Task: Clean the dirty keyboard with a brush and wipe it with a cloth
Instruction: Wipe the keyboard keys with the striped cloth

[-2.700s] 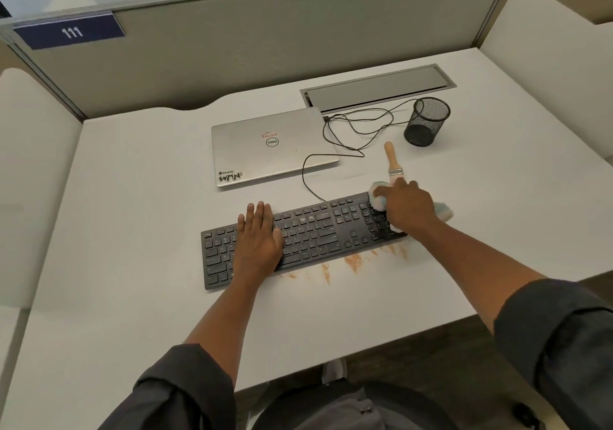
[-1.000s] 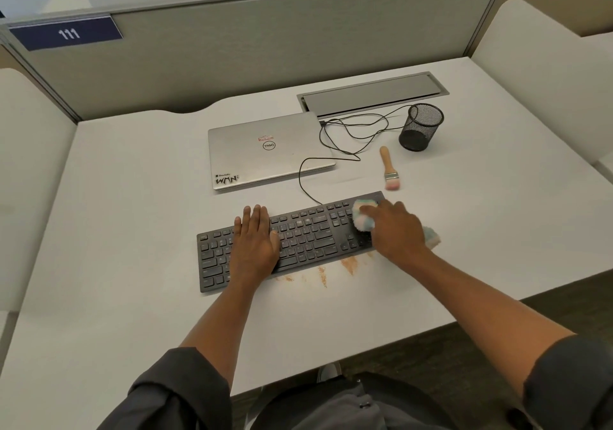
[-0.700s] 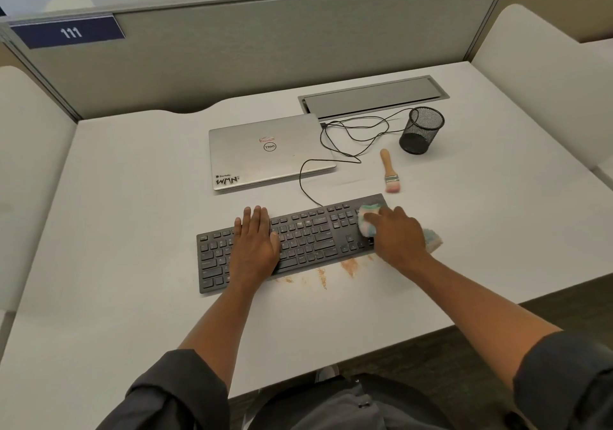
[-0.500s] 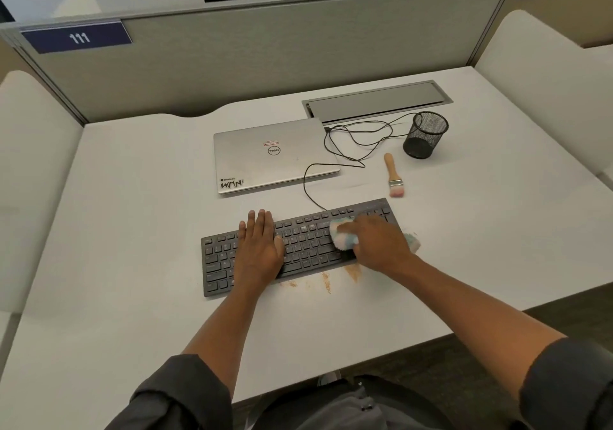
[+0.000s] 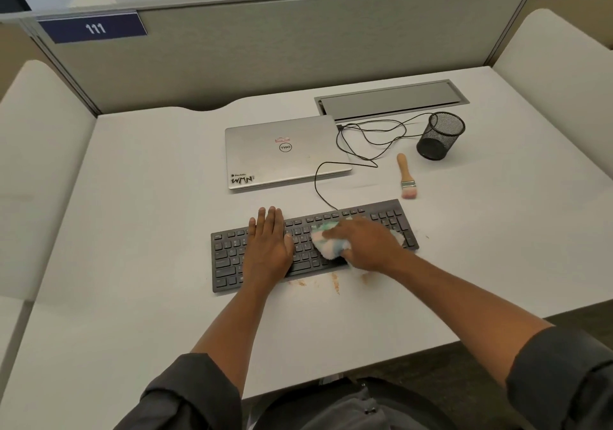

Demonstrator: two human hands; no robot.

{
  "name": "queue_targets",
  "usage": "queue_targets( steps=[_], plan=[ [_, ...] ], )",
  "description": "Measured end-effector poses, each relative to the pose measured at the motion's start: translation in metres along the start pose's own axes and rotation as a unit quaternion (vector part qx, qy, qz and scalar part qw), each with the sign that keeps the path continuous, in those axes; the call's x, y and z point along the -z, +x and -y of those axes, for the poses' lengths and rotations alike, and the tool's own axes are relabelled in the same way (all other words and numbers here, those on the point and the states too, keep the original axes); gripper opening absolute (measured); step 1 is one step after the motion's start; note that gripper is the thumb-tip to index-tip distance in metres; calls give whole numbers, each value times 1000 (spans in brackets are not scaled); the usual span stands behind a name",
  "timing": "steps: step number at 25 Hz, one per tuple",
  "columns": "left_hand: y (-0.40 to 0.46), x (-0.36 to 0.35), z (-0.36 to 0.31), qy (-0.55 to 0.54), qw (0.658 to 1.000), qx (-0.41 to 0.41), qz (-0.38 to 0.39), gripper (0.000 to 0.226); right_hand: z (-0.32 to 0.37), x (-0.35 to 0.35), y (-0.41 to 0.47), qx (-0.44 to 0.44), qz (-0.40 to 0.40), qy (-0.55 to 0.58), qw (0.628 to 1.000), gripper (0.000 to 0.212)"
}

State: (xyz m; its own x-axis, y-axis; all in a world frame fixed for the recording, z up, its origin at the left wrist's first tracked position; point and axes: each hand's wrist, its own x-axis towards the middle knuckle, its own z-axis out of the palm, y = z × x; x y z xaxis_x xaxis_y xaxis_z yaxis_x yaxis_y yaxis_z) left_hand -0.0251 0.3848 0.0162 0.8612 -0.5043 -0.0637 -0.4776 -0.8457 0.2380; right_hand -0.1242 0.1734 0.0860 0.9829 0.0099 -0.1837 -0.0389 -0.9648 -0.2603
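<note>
2 hands are on the keyboard (image 5: 311, 247), which lies near the front of the desk (image 5: 132, 230), just in front of the shut laptop (image 5: 285, 152). At mid-board the right hand (image 5: 368, 247) is curled over a bunched pastel cloth (image 5: 326, 242) and presses it onto the keys; part of the cloth shows again past the wrist by the right-end keys. On the left half the left hand (image 5: 268, 247) lies flat, fingers together and thumb out, holding the board down

Judging by the brush (image 5: 406, 177) lying unheld behind the board's right end, brushing looks done and wiping is in hand. Risks from here:
- the cloth's loose tail could snag a keycap edge and lift it if dragged hard
- the right hand is close to the left, so a stroke carried on leftward would bump it or leave the keys under it unwiped
- rusty smears (image 5: 335, 283) sit on the desk touching the board's front edge; if the cloth drops over that edge it could pick them up and spread them back onto the keys
- the cable (image 5: 320, 184) loops from the board's back edge toward the laptop, so a shove backward could tug it
</note>
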Motion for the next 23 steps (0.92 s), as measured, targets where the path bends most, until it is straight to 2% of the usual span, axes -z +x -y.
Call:
queue_targets(
  steps=[2,5,7,10,15,19,23],
  plan=[
    [0,1,0,-5,1000,1,-1,84,-22,10,5,-7,9,26,1000,51],
    [0,1,-1,-11,1000,2,2,83,-38,18,20,-89,-44,-28,995,51],
    [-1,2,-2,-12,1000,2,1,84,-30,17,33,-115,-47,-48,991,51],
    [0,2,-1,-7,1000,3,2,83,-3,11,46,-98,-37,-25,994,52],
    [0,1,0,-13,1000,1,2,83,39,-7,30,-22,-15,27,999,50],
    [0,1,0,-10,1000,2,-4,84,12,10,11,-26,51,70,996,48],
    [0,2,-1,-1,1000,3,1,85,-41,27,14,-129,-54,81,987,52]
  ],
)
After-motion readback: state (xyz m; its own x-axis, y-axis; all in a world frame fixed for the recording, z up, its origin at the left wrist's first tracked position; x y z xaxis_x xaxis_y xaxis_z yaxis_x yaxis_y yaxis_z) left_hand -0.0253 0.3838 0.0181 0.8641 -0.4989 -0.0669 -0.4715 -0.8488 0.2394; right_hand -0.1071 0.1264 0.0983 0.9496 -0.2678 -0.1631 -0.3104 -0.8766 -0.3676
